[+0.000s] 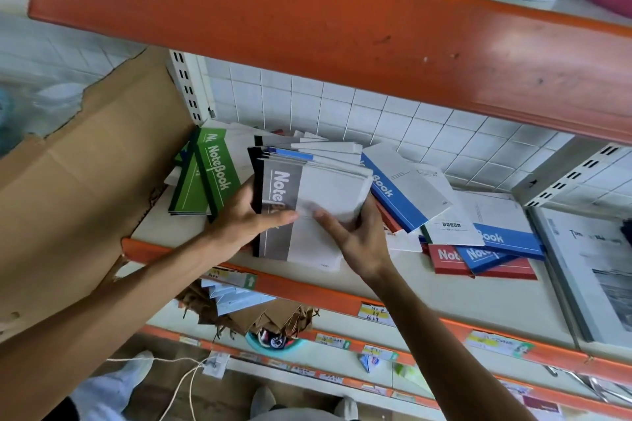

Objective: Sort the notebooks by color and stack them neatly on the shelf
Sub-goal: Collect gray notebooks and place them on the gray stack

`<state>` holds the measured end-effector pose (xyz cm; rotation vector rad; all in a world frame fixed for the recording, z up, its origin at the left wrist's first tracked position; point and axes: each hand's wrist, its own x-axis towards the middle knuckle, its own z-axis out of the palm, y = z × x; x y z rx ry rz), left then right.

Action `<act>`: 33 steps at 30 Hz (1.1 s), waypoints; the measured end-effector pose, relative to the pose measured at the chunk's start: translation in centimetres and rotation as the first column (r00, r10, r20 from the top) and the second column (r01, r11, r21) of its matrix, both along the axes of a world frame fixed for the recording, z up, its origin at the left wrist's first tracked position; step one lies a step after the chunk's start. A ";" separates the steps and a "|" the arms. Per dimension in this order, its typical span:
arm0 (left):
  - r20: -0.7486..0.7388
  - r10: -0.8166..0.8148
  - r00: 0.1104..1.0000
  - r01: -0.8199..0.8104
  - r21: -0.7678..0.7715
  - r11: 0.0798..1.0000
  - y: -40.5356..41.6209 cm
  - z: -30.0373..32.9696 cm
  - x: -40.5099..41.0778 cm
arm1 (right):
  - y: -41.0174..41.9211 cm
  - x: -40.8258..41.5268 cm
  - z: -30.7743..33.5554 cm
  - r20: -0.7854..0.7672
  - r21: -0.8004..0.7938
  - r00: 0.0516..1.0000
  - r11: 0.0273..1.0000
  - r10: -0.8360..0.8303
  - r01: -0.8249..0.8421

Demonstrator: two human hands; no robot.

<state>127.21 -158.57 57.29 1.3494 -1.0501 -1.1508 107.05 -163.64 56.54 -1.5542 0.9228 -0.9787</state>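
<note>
A stack of grey notebooks (307,202) sits tilted in the middle of the shelf (444,301). My left hand (249,215) grips its left spine side, thumb across the grey cover. My right hand (355,232) holds its right edge, thumb on top and fingers curled round the side. Green notebooks (208,174) lean at the left against a cardboard sheet. Blue notebooks (403,195) and red notebooks (448,260) lie in a loose pile to the right, partly covered by white back covers.
A large torn cardboard sheet (85,188) stands at the shelf's left end. An orange upper shelf edge (342,27) overhangs close above. A grey-white booklet (595,267) lies at the far right. Lower shelves carry paper bags (260,314) and price labels.
</note>
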 end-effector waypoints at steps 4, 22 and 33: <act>0.078 0.000 0.997 -0.001 0.012 1.000 0.2 -0.4 -0.2 | 0.7 0.1 -0.8 -0.074 -0.019 0.997 1.000 0.006 -0.008; -0.120 0.403 0.907 -0.332 0.384 0.862 -5.9 5.2 -3.8 | -13.3 -10.1 1.9 -0.726 -0.014 0.682 0.994 -0.084 0.107; -0.090 0.433 0.897 -0.306 0.581 0.754 -7.0 3.2 -6.7 | -12.1 -10.4 -2.8 -0.834 -0.121 0.544 0.992 -0.090 -0.020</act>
